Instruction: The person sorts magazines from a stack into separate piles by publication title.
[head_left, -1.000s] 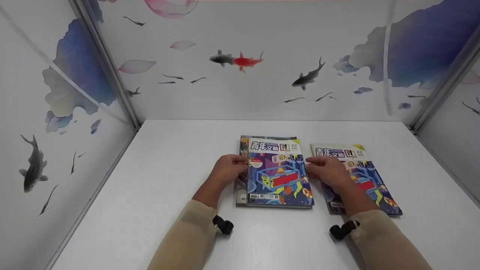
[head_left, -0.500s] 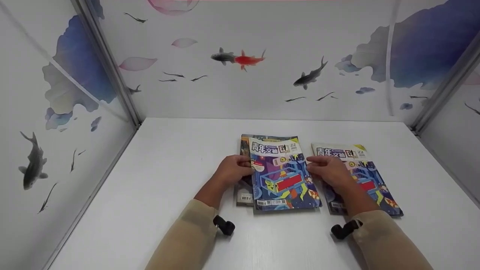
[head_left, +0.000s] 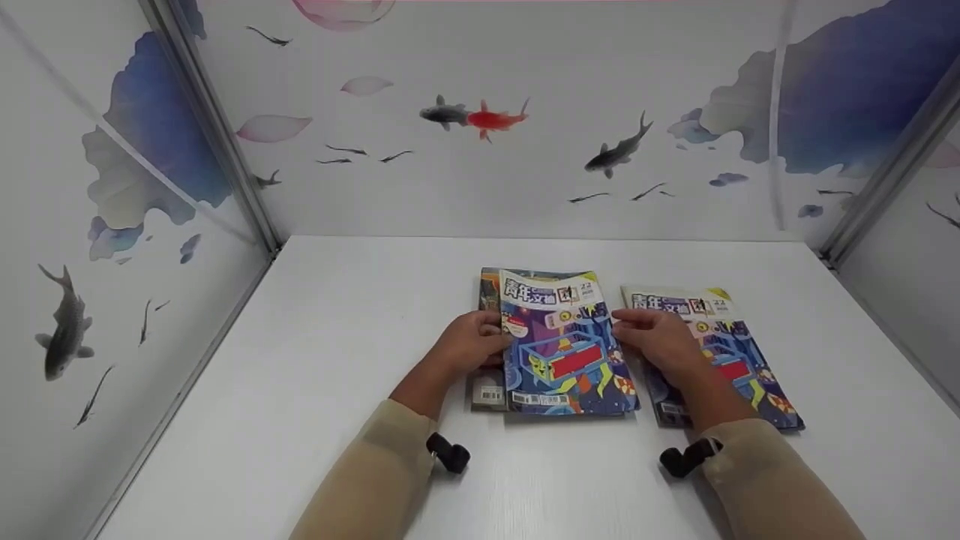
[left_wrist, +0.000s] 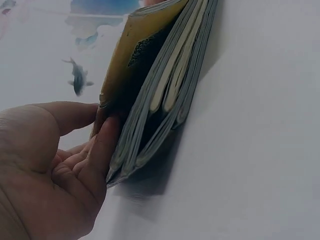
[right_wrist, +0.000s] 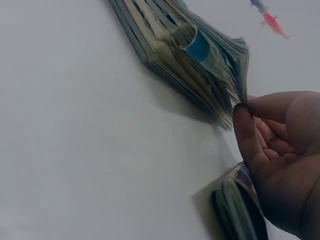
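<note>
Nearest to the viewer, below the upper magazine, a tan left sleeve [head_left: 364,480] and right sleeve [head_left: 780,480] reach in from either side of it, with a small black left clip [head_left: 448,453] and right clip [head_left: 690,457] at the wrists.

The left hand [head_left: 466,343] is at the left edge of the upper magazine [head_left: 566,360], thumb and finger pinching that edge. The right hand [head_left: 660,345] is at its right edge, and the right wrist view shows thumb and finger pinched together on its pages. Both hands are therefore narrow, holding the same magazine. It has a purple and blue cover with a red panel, and lies at a slight slant over the lower magazine [head_left: 487,396], whose brown and grey margin shows along its left side. The left wrist view shows a dark gap beneath the upper magazine, so part of it is raised.

Just right of the upper magazine, partly beneath the right wrist, a side magazine [head_left: 757,382] bears the same cover. The white table [head_left: 337,315] spreads around them.

Beyond the upper magazine stands the back wall [head_left: 487,187], painted with a red fish [head_left: 496,120] and dark ones.
</note>
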